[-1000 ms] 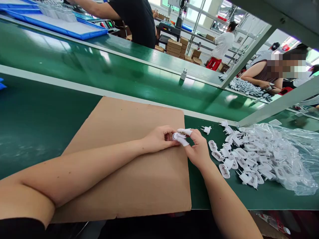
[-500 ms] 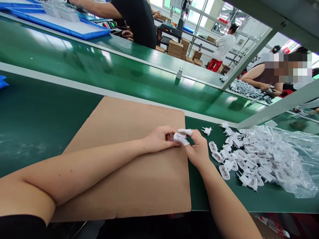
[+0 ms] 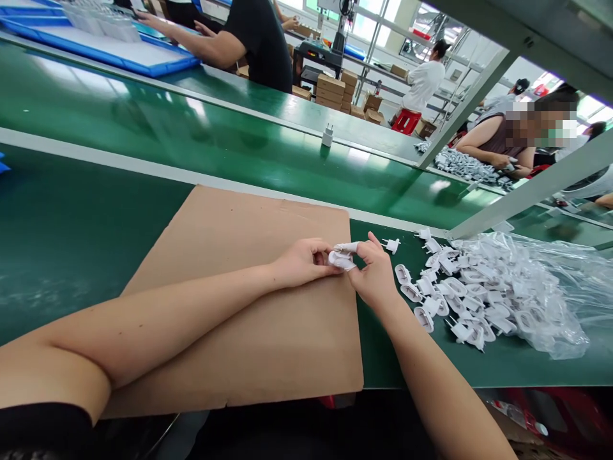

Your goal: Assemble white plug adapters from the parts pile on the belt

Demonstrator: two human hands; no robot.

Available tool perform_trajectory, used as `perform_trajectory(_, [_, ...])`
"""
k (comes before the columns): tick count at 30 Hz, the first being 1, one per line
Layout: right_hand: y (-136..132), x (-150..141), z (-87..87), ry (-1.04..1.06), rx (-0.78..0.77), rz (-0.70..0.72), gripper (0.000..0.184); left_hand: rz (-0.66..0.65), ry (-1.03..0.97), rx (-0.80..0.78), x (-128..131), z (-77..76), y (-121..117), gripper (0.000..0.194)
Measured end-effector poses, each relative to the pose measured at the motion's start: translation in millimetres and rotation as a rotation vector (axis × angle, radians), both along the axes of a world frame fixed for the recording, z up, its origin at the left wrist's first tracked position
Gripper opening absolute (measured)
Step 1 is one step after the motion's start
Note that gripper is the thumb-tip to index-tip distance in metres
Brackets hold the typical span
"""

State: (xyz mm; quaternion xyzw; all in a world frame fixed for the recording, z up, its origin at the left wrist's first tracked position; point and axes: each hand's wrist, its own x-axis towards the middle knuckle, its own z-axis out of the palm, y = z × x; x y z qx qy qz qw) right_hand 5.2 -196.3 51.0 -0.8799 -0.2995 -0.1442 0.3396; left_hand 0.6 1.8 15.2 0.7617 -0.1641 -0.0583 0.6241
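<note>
My left hand [image 3: 304, 262] and my right hand [image 3: 376, 275] meet over the right edge of a brown cardboard sheet [image 3: 239, 306] lying on the green bench. Both pinch one small white plug part [image 3: 341, 259] between their fingertips. White finger cots cover the fingers of my right hand. Just right of my right hand lies a heap of white plug parts [image 3: 454, 300], spilling from a clear plastic bag [image 3: 536, 287]. A single plug part [image 3: 393, 243] lies apart, close to my right thumb.
A green conveyor belt [image 3: 215, 137] runs beyond the bench, carrying one white charger [image 3: 327, 135]. Across it, a person in a black shirt [image 3: 258, 38] works by a blue tray [image 3: 119, 51]. Another seated person [image 3: 507, 137] handles parts at far right. A grey metal frame post [image 3: 522, 195] slants above the bag.
The white charger on the belt has travelled left. My hands stay together on the plug part, shifted only slightly; my view dropped a little.
</note>
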Motion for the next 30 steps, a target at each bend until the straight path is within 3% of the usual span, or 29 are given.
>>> perform_trajectory(9, [4.5, -10.2, -16.9, 0.205, 0.274, -0.112, 0.021, 0.039, -0.087, 0.105, -9.4, 1.6, -4.1, 0.042])
perform_trajectory(13, [-9.8, -1.7, -19.6, 0.273, 0.420, -0.193, 0.038, 0.031, -0.131, 0.166, -11.1, -0.2, -8.9, 0.047])
perform_trajectory(15, [-21.1, 4.3, -17.5, 0.148, 0.303, -0.309, 0.043, 0.049, -0.138, 0.176, 4.7, 0.8, -9.8, 0.049])
perform_trajectory(17, [-31.4, 8.8, -14.7, 0.081, 0.020, -0.466, 0.047, 0.122, -0.144, 0.213, 34.5, 5.0, -9.5, 0.051])
perform_trajectory(19, [-38.1, 10.6, -12.1, 0.132, -0.263, -0.569, 0.050, 0.244, -0.145, 0.287, 73.2, 11.9, -7.7, 0.052])
perform_trajectory(21, [-40.8, 10.1, -9.5, 0.209, -0.415, -0.574, 0.045, 0.385, -0.147, 0.373, 112.4, 18.3, -3.8, 0.052])
perform_trajectory(25, [-39.4, 5.6, -3.9, 0.240, -0.457, -0.517, 0.035, 0.550, -0.267, 0.583, 167.8, 17.8, 12.7, 0.049])
perform_trajectory(30, [-37.0, 0.4, -2.3, 0.212, -0.383, -0.496, 0.034, 0.522, -0.117, 0.800, 188.4, 14.1, 34.6, 0.047])
